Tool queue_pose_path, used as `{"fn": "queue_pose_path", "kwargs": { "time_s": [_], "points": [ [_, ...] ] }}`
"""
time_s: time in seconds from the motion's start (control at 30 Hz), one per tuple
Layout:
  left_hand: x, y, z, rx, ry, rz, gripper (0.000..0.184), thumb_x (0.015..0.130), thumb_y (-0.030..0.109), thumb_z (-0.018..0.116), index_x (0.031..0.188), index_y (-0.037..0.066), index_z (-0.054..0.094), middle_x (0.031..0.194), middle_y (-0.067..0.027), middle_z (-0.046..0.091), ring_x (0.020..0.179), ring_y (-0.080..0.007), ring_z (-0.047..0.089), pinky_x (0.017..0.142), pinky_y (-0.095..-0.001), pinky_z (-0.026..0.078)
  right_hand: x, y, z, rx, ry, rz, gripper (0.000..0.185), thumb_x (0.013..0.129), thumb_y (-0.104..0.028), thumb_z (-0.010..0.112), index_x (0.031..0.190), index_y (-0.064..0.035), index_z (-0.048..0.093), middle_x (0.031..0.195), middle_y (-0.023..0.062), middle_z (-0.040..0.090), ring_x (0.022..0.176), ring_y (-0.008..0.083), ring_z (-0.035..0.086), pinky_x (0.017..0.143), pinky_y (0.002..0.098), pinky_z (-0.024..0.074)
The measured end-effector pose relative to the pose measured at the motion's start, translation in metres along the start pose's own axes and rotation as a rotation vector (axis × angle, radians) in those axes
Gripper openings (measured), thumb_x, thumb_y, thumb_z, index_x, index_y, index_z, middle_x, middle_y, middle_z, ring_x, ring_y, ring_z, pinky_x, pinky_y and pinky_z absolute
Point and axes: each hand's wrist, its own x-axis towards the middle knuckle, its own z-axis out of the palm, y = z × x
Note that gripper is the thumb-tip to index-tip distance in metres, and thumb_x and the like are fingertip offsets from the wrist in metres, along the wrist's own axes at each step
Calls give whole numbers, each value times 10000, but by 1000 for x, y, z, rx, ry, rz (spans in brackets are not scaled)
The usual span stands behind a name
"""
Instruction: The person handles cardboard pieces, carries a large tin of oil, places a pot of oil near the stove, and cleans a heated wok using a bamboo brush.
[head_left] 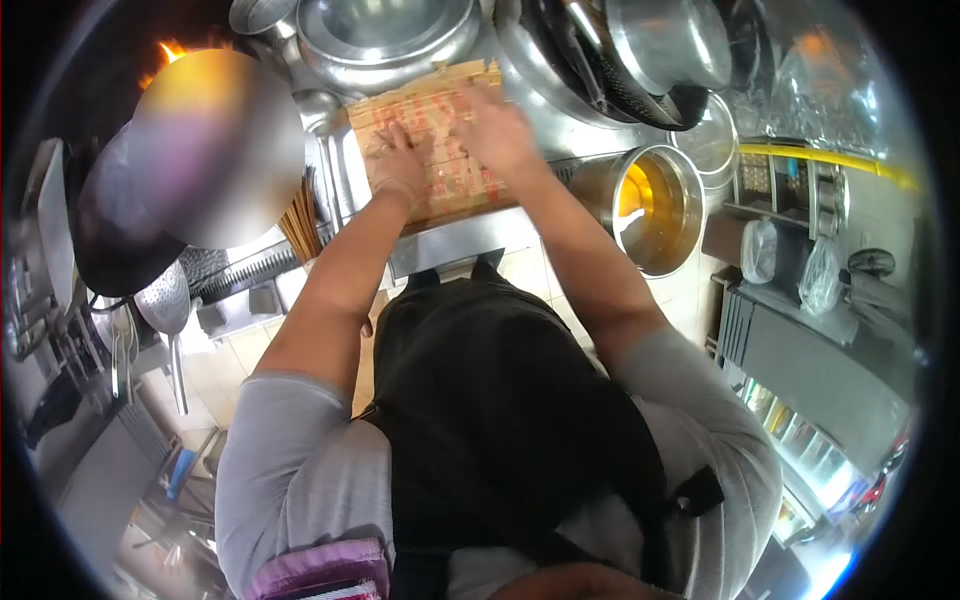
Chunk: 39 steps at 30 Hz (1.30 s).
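A worn, printed cardboard-like sheet (440, 185) lies on the metal counter in front of me, its top edge ragged. My left hand (397, 160) rests on its left part with the fingers spread. Over the upper right part of the sheet is my right hand (492, 128), smeared by motion, so its fingers cannot be made out. To the right of the sheet stands a deep metal pot (688, 225) with amber liquid and something white in it.
Flames (172, 50) rise at the upper left beside a dark wok (125, 240). Wooden chopsticks (299, 228) and a perforated ladle (163, 300) are at the left. Large metal bowls (385, 60) stand behind the sheet. A yellow hose (820, 158) runs along the right.
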Motion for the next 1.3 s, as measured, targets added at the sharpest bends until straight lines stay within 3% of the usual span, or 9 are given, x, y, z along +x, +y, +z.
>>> {"fn": "queue_pose_path", "kwargs": {
  "time_s": [0.07, 0.17, 0.3, 0.37, 0.43, 0.57, 0.67, 1.0, 1.3],
  "points": [
    [5, 10, 10, 139, 55, 69, 748, 1015, 232, 653, 1673, 399, 341, 1787, -217, 107, 1577, -552, 271, 1107, -754, 398, -55, 18, -94, 70, 423, -236, 533, 968, -245, 730, 1484, -158, 627, 1425, 118, 689, 1295, 351, 650, 1151, 466, 470],
    [41, 10, 60, 189, 99, 164, 785, 1016, 178, 636, 1677, 457, 318, 1773, -206, 144, 1502, -518, 420, 1070, -711, 463, -154, 86, -196, -123, 586, 144, 499, 969, -130, 752, 1457, -117, 651, 1275, 159, 732, 1157, 312, 707, 999, 397, 556],
    [15, 21, 11, 97, -113, 223, 812, 997, 102, 643, 1674, 425, 333, 1693, -227, 296, 1467, -454, 486, 1098, -515, 550, -275, 195, -215, -234, 414, 799, 698, 1019, -475, 700, 1554, -74, 498, 1222, 243, 725, 1005, 351, 750, 855, 433, 614],
    [9, 24, 8, 146, -65, 227, 802, 1001, 100, 638, 1668, 433, 341, 1698, -236, 283, 1476, -449, 481, 1099, -512, 551, -304, 217, -191, 809, 311, 1022, 727, 1046, -541, 646, 1550, -48, 470, 1203, 237, 726, 954, 351, 763, 840, 409, 641],
    [8, 24, 8, 198, -17, 223, 793, 1005, 98, 633, 1662, 442, 349, 1702, -246, 269, 1485, -445, 476, 1101, -509, 552, -315, 227, -165, 1332, 135, 983, 669, 1064, -513, 639, 1493, -21, 494, 1177, 232, 723, 953, 351, 772, 822, 416, 664],
    [9, 21, 26, 57, -22, 175, 777, 1002, 138, 654, 1645, 472, 374, 1718, -207, 240, 1464, -471, 494, 1072, -530, 563, -309, 230, -125, 1576, 43, 806, 614, 1060, -451, 666, 1413, 28, 516, 1194, 233, 721, 944, 376, 784, 797, 391, 695],
    [14, 24, 26, 110, 20, 153, 766, 987, 157, 677, 1629, 478, 408, 1709, -183, 241, 1464, -477, 491, 1050, -563, 565, -304, 228, -118, 1623, 136, 761, 393, 1036, -124, 517, 1329, 138, 502, 1200, 258, 703, 1009, 375, 771, 879, 436, 707],
    [-12, 4, 20, 27, 138, 194, 542, 1022, 223, 657, 1532, 386, 567, 1642, -48, 442, 1538, -388, 412, 1181, -617, 433, -288, 213, -115, 1508, 146, 830, 430, 964, -93, 549, 1347, 102, 531, 1175, 214, 724, 953, 312, 777, 805, 361, 702],
    [-5, -17, 39, -134, 181, 176, 655, 948, 257, 776, 1550, 289, 519, 1706, -9, 367, 1616, -323, 284, 1263, -655, 296, -247, 147, -106, 1493, 33, 768, 455, 987, -108, 575, 1360, 144, 508, 1154, 219, 710, 963, 285, 759, 807, 353, 696]
  ]
}}
